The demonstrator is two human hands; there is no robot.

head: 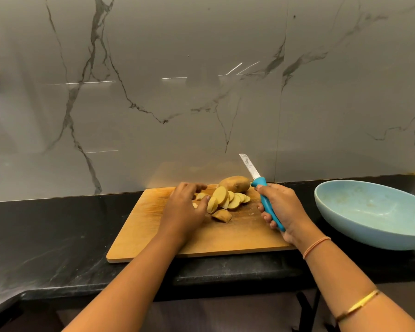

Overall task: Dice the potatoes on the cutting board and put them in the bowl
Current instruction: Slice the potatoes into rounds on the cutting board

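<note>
the knife (258, 182) is gripped round its blue handle by the right hand (282, 207), blade raised and pointed away. the left hand (186, 208) is held slack, fingers spread and loosely bent, thumb at the slices (225, 200), nothing pinched. the slices are fanned mid-board (153, 236), with a whole potato (235, 183) just behind them. the bowl (374, 207) stands to the right on the counter (58, 236), and no potato is seen in it. unless the fan is steadied and fingertips are tucked back, slices could skid under the blade and a finger be nicked. the round potato could be knocked off the back edge.
</note>
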